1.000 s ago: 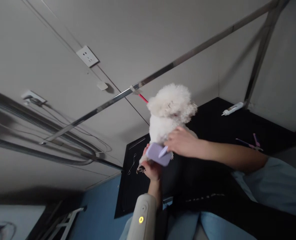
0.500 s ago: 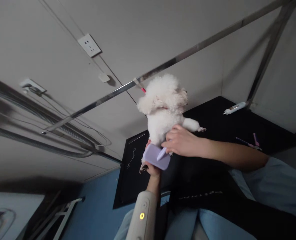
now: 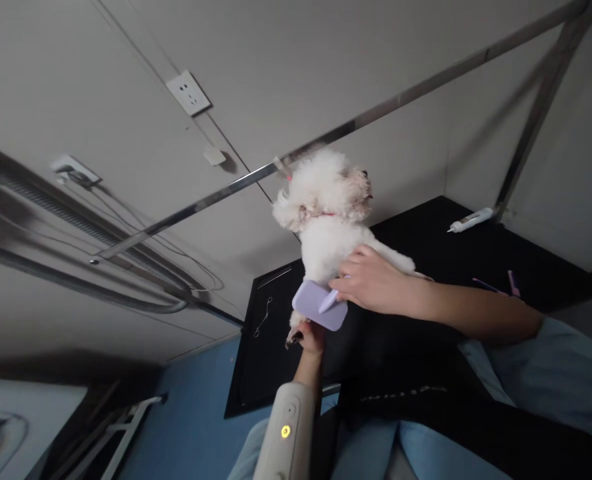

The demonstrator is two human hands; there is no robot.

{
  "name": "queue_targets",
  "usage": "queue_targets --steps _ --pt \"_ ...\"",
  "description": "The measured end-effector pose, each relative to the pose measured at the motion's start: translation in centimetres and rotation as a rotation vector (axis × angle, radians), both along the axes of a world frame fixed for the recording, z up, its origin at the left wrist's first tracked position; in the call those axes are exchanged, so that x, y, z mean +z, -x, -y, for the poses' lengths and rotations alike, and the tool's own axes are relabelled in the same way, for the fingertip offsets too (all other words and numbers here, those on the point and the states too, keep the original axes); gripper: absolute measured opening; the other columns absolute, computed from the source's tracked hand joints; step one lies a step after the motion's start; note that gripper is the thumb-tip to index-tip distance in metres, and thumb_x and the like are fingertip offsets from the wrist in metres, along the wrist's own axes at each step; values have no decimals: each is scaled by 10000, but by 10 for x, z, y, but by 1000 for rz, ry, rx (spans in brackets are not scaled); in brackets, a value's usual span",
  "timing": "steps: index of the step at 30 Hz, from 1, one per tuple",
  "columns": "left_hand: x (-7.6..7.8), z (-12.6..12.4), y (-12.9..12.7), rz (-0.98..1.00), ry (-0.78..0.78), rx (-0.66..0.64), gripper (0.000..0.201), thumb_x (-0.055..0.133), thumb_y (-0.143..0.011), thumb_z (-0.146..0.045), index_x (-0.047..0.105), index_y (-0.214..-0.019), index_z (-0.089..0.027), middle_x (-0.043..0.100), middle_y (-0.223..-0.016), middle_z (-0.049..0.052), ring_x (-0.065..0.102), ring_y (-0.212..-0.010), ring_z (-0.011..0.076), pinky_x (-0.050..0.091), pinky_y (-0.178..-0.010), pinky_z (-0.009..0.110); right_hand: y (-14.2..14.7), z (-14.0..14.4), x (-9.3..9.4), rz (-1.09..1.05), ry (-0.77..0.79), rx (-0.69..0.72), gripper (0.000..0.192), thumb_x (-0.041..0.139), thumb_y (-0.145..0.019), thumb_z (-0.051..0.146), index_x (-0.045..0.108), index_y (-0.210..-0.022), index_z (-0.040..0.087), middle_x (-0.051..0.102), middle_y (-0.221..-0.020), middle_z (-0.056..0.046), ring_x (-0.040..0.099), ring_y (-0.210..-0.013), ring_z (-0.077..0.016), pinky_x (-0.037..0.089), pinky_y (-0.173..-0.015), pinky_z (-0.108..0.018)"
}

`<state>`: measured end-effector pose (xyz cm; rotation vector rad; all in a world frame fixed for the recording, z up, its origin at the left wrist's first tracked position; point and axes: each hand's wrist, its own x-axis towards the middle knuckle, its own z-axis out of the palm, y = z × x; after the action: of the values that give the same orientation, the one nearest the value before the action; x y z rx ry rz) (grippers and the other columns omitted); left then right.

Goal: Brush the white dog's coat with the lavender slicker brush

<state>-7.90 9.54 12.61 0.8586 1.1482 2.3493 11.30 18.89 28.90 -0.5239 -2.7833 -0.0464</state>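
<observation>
A white, fluffy dog (image 3: 326,247) stands upright by the metal bar, its head turned to the right. My right hand (image 3: 369,277) is closed round the handle of a lilac slicker brush (image 3: 313,303), with the flat back of the brush facing me. The brush lies over the dog's lower leg and hides part of it. Below it, my left hand (image 3: 312,337) grips that leg close to the dark-clawed paw (image 3: 293,337). Most of the left hand's fingers are behind the brush.
The black grooming table (image 3: 426,233) bears thin scissors (image 3: 263,317), a white nozzle bottle (image 3: 471,220) and a purple-handled tool (image 3: 513,283). A metal bar (image 3: 216,197) crosses behind the dog. An off-white device with a yellow light (image 3: 286,427) covers part of my left forearm.
The dog's head has turned further right, and its other foreleg has shifted right and down behind my right forearm. Brush and both hands have moved slightly right; the brush is slightly higher.
</observation>
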Motion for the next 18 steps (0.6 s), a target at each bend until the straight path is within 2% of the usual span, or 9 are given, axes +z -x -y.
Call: queue_targets --steps 4,8,9,12,13,16,17,18 --pt "-1 2 -1 -52 -76 31 743 680 -613 -802 698 -1095 -237 673 -1210 111 580 -1248 316 457 -1081 449 -3 3 -1 -38 1 -140 291 490 -998 322 752 -982 197 726 -955 -113 599 -910 -234 255 -832 -377" --pt "-1 5 -5 -79 -66 79 702 607 -721 -787 686 -1142 -230 669 -1249 108 578 -1250 326 480 -1048 456 -2 7 -10 -30 20 80 259 532 -981 349 752 -950 218 729 -947 -81 586 -888 -217 251 -822 -360" --pt "0 5 -6 -85 -84 93 700 599 -736 -780 682 -1161 -229 658 -1278 112 564 -1271 332 472 -1058 465 -1 6 -12 -15 28 49 256 545 -974 344 754 -925 207 729 -934 -86 584 -878 -219 250 -811 -359" --pt "2 7 -10 -96 -166 118 642 614 -772 -729 684 -1173 -232 640 -1317 108 510 -1338 328 427 -1111 463 0 4 -16 -88 -4 -174 275 532 -978 327 754 -929 173 722 -927 -120 582 -877 -233 241 -802 -371" --pt "2 7 -11 -89 -170 114 619 614 -784 -715 688 -1167 -234 641 -1319 102 492 -1357 321 412 -1127 449 1 3 -17 -117 -18 -157 280 524 -984 334 753 -951 177 722 -933 -120 581 -881 -231 241 -808 -371" --pt "2 9 -11 -41 -150 105 582 578 -826 -700 687 -1163 -239 632 -1336 94 468 -1381 302 404 -1135 412 7 4 -18 -76 -5 84 267 531 -983 349 754 -946 206 727 -921 -91 586 -879 -215 246 -816 -360" --pt "1 8 -10 -30 -145 105 567 558 -845 -689 683 -1162 -236 629 -1339 99 472 -1377 301 411 -1127 412 9 4 -18 -55 7 94 265 536 -980 338 756 -928 201 727 -910 -90 589 -871 -214 247 -810 -357" --pt "0 8 -9 -28 -143 102 550 544 -862 -675 681 -1153 -229 627 -1338 108 480 -1369 303 420 -1117 421 11 4 -19 -56 12 38 271 529 -982 323 758 -919 191 725 -906 -96 594 -867 -217 247 -806 -359"
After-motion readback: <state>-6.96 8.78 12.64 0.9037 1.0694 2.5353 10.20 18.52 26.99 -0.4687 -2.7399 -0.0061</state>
